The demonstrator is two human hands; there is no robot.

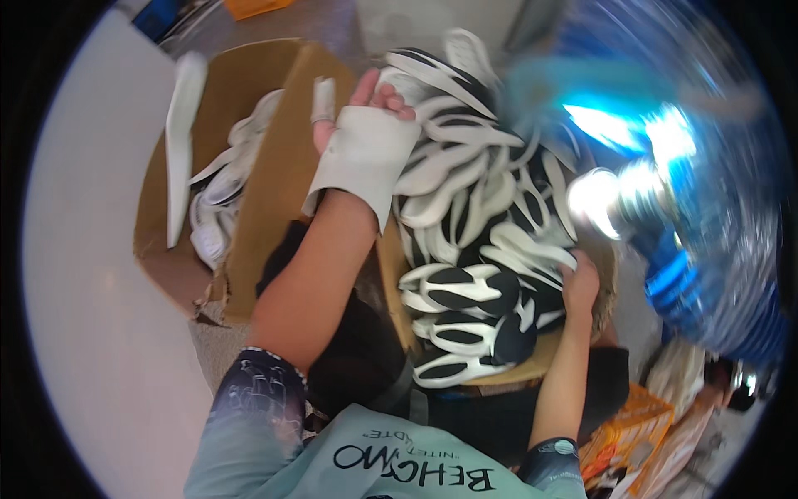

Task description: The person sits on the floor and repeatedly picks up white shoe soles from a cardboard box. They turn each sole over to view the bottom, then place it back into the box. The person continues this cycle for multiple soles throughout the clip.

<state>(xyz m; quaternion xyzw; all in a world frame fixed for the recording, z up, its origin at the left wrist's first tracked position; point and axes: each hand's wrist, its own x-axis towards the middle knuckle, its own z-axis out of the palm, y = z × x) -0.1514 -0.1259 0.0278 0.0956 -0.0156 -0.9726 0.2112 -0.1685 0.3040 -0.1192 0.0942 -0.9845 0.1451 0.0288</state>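
My left hand (359,141), wrapped in a white wrist band with tape on the thumb, reaches forward over a large heap of black-and-white shoe sole pieces (474,216); its fingers curl down into the far side of the heap, and what they grip is hidden. My right hand (579,287) rests on the near right edge of the same heap, fingers closed over a piece there. The heap lies on a cardboard sheet (532,362) across my lap.
An open cardboard box (274,166) to the left holds more white sole pieces (220,195). A white surface (91,291) curves along the left. Blurred blue objects (706,274) and a bright light fill the right. Orange crates (636,428) sit at lower right.
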